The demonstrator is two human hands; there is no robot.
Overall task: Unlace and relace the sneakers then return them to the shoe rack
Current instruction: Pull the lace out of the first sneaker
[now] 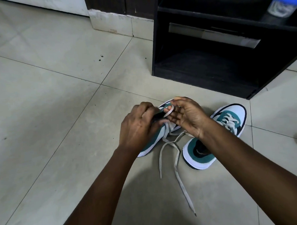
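Two teal, white and navy sneakers lie on the tiled floor in front of a black shoe rack (pixel 210 61). My hands cover most of the left sneaker (pixel 151 143). My left hand (pixel 138 128) presses down on its tongue area with fingers curled. My right hand (pixel 187 117) has a loop of the grey-white lace (pixel 169 112) hooked over its fingers. Two loose lace ends (pixel 177 162) trail across the floor towards me. The right sneaker (pixel 227 125) stands beside it, laced, partly behind my right wrist.
The black rack has an open lower compartment (pixel 202 70) and a shelf above. A clear jar with a blue lid (pixel 283 2) stands on the upper shelf at the top right. A pale wall base (pixel 112 23) lies behind. Open tiled floor (pixel 49 100) stretches to the left.
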